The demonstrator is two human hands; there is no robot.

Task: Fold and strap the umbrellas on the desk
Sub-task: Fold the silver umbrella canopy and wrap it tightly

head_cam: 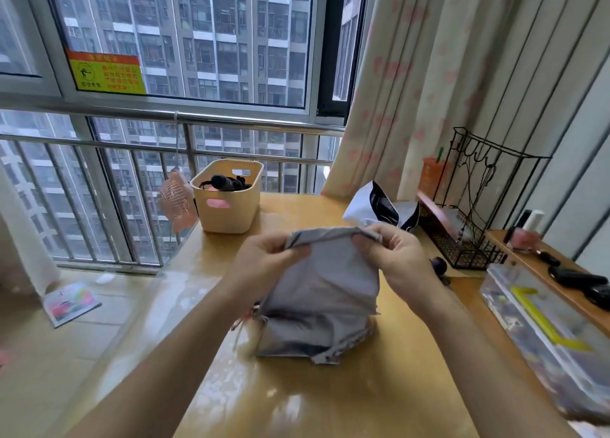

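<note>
A pale grey umbrella (323,299) stands collapsed on the wooden desk (330,398), its loose canopy cloth bunched and hanging down. My left hand (264,256) pinches the cloth's upper edge on the left. My right hand (392,256) pinches the same edge on the right, so the fabric is stretched between them. A thin cord hangs from the umbrella's lower left side. Farther back on the desk lies a second umbrella (379,206), white outside and black inside, partly hidden behind my right hand.
A cream basket (227,203) with a black object inside stands at the back of the desk, beside a pink fan (175,200). A black wire rack (472,226) and a clear plastic box (541,338) line the right side. A window railing runs behind.
</note>
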